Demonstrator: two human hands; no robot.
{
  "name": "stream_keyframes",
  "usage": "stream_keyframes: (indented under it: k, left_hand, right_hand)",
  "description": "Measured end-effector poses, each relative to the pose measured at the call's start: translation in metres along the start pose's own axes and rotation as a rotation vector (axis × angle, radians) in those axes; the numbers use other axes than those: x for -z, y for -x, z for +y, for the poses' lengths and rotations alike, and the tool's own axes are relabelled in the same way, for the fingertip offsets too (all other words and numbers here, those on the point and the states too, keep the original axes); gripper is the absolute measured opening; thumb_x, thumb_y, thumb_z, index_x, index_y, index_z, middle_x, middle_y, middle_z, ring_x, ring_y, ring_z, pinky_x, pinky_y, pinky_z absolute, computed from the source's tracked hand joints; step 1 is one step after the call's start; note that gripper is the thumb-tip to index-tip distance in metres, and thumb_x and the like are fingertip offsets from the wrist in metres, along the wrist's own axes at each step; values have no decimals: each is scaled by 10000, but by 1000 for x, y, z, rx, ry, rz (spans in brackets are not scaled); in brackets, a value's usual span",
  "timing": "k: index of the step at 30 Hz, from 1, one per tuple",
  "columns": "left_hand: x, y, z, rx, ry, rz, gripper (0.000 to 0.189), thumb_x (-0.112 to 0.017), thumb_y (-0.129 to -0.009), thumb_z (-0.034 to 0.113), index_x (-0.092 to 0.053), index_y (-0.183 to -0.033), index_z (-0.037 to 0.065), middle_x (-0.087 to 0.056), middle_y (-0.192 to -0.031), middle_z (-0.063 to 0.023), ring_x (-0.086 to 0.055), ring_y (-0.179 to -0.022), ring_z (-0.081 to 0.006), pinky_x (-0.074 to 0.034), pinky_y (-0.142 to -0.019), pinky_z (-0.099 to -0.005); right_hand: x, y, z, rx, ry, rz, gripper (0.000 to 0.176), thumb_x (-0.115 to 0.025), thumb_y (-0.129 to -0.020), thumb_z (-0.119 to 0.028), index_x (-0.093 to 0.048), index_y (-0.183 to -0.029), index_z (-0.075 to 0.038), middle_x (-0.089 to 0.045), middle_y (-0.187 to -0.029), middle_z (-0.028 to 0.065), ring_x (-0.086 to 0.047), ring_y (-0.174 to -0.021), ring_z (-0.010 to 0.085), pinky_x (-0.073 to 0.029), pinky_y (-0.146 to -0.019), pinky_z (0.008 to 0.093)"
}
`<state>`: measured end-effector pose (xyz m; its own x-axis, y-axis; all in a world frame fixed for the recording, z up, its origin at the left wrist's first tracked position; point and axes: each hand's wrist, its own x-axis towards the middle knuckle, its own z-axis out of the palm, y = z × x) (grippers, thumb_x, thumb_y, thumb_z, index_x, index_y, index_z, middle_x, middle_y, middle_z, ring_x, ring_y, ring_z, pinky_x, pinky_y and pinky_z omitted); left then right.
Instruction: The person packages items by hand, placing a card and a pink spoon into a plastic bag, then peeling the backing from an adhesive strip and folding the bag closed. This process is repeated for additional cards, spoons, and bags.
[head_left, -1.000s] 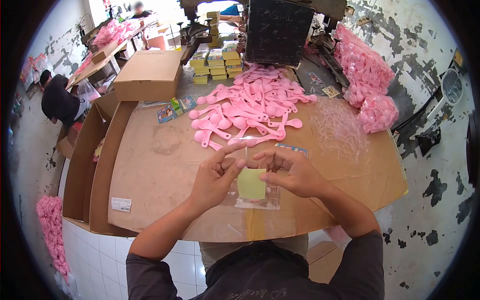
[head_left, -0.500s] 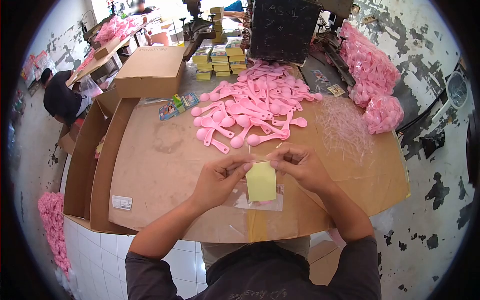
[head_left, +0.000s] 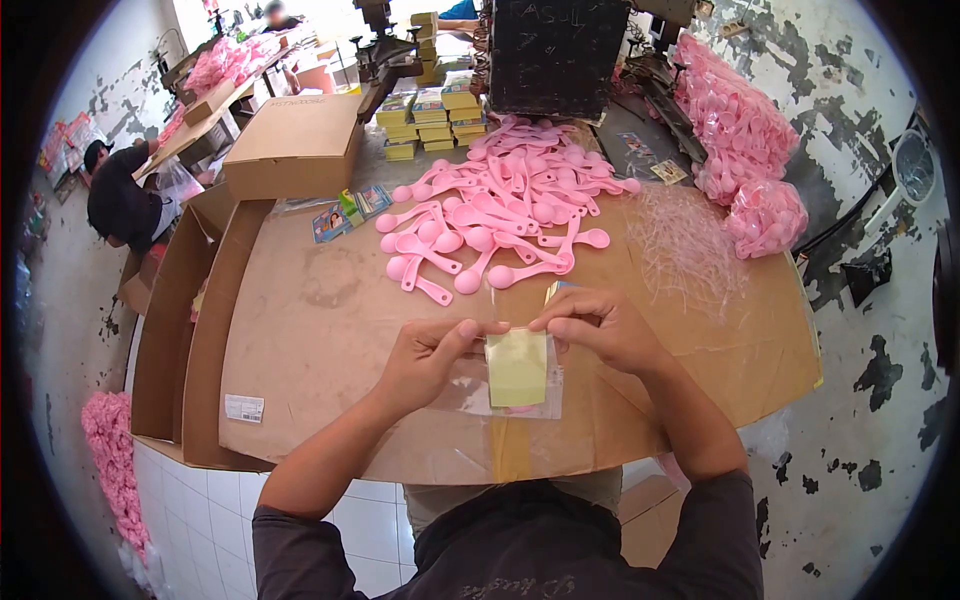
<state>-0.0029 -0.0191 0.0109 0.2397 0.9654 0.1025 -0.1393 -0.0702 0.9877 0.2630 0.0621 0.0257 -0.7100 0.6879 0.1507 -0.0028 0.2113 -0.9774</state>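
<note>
A pale yellow card [head_left: 517, 372] lies inside a clear plastic bag [head_left: 553, 402] in front of me, with a bit of pink showing under its lower edge. At the upper left corner of the bag, my left hand [head_left: 428, 358] is closed, its index finger stretched along the top edge. My right hand [head_left: 605, 328] pinches the upper right corner with thumb and fingers. A small blue-edged printed piece [head_left: 556, 289] shows just beyond the right fingers, mostly hidden. Past the hands spreads a heap of pink measuring spoons [head_left: 520, 205].
Printed cards [head_left: 350, 212] lie left of the spoons, near a closed carton [head_left: 290, 150]. Card stacks [head_left: 430, 120] stand behind. Thin clear strips [head_left: 690, 250] and bagged spoons [head_left: 765, 220] are at right. An open box [head_left: 205, 330] borders the table's left; a person [head_left: 125, 195] bends beyond it.
The yellow card has gone lower into the bag, whose plastic now covers it. My left thumb has drawn back from the card's corner. The blue-edged piece has come into sight by my right hand.
</note>
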Motion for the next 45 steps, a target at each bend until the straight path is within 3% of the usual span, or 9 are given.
stream_keyframes:
  k: [8, 20, 23, 28, 33, 36, 40, 42, 45]
  left_hand:
    - [0, -4, -4, 126, -85, -26, 283, -644, -1033, 80, -695, -1297, -10, -749, -1100, -61, -677, -986, -91, -563, -863, -251]
    - [-19, -4, 3, -210, 1, 141, 367, -642, -1039, 130, -599, -1366, -31, -739, -1111, -85, -710, -975, -126, -599, -821, -286]
    - [6, -1, 4, 56, -131, -59, 328, -660, -1025, 142, -632, -1307, -24, -726, -1126, -71, -708, -950, -126, -603, -759, -300]
    - [90, -2, 30, -170, 3, 469, 286, -634, -1036, 219, -669, -1228, 10, -715, -1109, -47, -692, -865, -123, -590, -700, -291]
    - [134, 3, 81, -725, 443, 1090, 537, -513, -1091, 344, -427, -1491, -4, -614, -1405, -146, -608, -1303, -223, -517, -1009, -273]
    - [132, -8, 42, -593, 248, 978, 515, -499, -1098, 354, -466, -1472, 1, -632, -1366, -132, -615, -1266, -222, -503, -1019, -304]
    - [37, -14, 20, -223, -674, 233, 304, -727, -885, 116, -705, -1186, 82, -663, -1235, -96, -651, -1059, -185, -509, -926, -348]
    - [10, -15, -13, -310, -856, -70, 322, -802, -826, 183, -715, -1117, 75, -652, -1137, -108, -639, -1023, -234, -504, -918, -369]
    - [-11, -8, -17, -428, -1126, -158, 387, -838, -793, 218, -718, -1134, 78, -618, -1027, -101, -615, -976, -277, -515, -906, -407]
  right_hand:
    - [-2, -2, 11, -6, 12, 21, 254, -737, -951, -73, -721, -1192, 7, -690, -1012, 34, -632, -909, 92, -514, -788, 266]
    - [-8, -2, -4, -8, 154, -30, 383, -726, -947, -38, -612, -1310, 8, -654, -976, 16, -610, -871, 71, -515, -766, 258]
    - [-9, -7, -25, 44, 65, 15, 339, -720, -956, -75, -634, -1273, 7, -667, -983, 30, -629, -909, 91, -518, -800, 270]
    - [44, -2, -22, 87, 749, 189, 383, -740, -936, -195, -666, -1261, -5, -691, -1095, 111, -667, -1022, 214, -526, -897, 359]
    - [72, 20, 11, -23, 835, 220, 399, -765, -914, -250, -698, -1215, 4, -674, -1135, 155, -655, -1082, 282, -517, -944, 410]
    - [69, 24, 27, -31, 774, 220, 350, -797, -887, -222, -721, -1170, -32, -673, -1085, 108, -657, -1031, 243, -516, -889, 372]
    - [68, 19, 30, -94, 721, 195, 326, -811, -877, -226, -736, -1139, -48, -670, -1059, 87, -650, -975, 227, -514, -852, 363]
    - [66, 18, 29, -108, 672, 225, 299, -812, -868, -195, -740, -1116, -42, -669, -1047, 99, -659, -966, 240, -518, -844, 368]
    - [66, 19, 35, -113, 605, 278, 287, -816, -861, -178, -736, -1098, -36, -670, -1031, 74, -649, -950, 204, -505, -823, 355]
